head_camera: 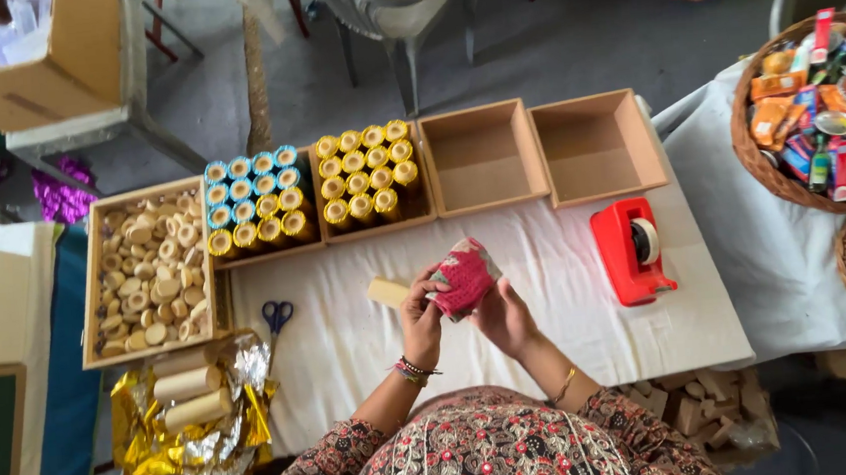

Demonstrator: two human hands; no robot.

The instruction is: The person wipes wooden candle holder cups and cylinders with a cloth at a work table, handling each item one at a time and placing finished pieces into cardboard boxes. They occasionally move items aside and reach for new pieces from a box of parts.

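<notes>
Both hands are working above the white-covered table point(565, 287). Left hand point(421, 319) is gripping a pale wooden cylinder point(388, 291), fingers closed around it. Right hand point(504, 316) is pressing red patterned wrapping point(465, 274) onto its other end, fingers clamped. Red tape dispenser point(628, 251) is sitting well to the right; blue-handled scissors point(277, 315) are lying to the left.
</notes>
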